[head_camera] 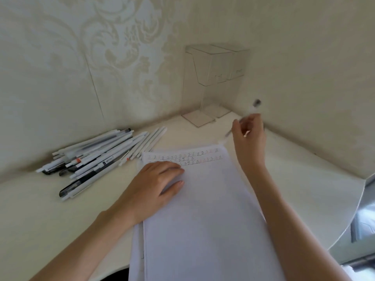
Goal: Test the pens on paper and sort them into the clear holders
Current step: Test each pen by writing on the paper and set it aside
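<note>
A white sheet of paper [205, 209] lies in front of me, with rows of small black and red marks along its top edge. My left hand [156, 185] rests flat on the paper's upper left part, fingers together. My right hand [250, 136] is raised beyond the paper's top right corner and grips a white pen [254, 107], which is blurred and tilted with its dark end up. A pile of several white and black pens [97, 157] lies to the left. Two clear holders [215, 65] stand in the corner and look empty.
The cream table [300, 179] meets patterned walls at the back and right. Its curved edge runs down the right side. More sheets lie under the top paper at its left edge.
</note>
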The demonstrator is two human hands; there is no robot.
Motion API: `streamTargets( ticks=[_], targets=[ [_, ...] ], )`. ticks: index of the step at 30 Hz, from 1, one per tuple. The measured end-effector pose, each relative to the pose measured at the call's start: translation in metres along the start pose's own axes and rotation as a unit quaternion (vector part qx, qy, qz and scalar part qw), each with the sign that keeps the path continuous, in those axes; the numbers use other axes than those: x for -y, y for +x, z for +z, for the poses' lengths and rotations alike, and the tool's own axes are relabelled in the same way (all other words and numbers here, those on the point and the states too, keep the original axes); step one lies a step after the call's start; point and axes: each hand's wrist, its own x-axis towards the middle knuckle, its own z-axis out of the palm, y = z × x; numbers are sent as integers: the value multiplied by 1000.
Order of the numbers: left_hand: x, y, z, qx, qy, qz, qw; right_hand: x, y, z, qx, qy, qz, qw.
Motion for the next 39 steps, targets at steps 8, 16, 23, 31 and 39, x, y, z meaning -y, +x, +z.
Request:
streamTargets(
  ticks=[8,16,23,31,39],
  targets=[
    [-4,2,-7,-68,-32,-61,995,23,-43,24,479,248,154,828],
    [-9,1,1,-18,-88,-104,990,22,-46,27,496,258,145,816],
    [-13,1,-6,-36,2,-58,998,21,-48,28,517,328,181,770],
    [-10,5,-17,-46,-27,-172,984,22,-33,21,491,344,167,783],
    [-7,-5,-10,22,69,-34,997,21,-42,31,300,127,129,937]
  ],
)
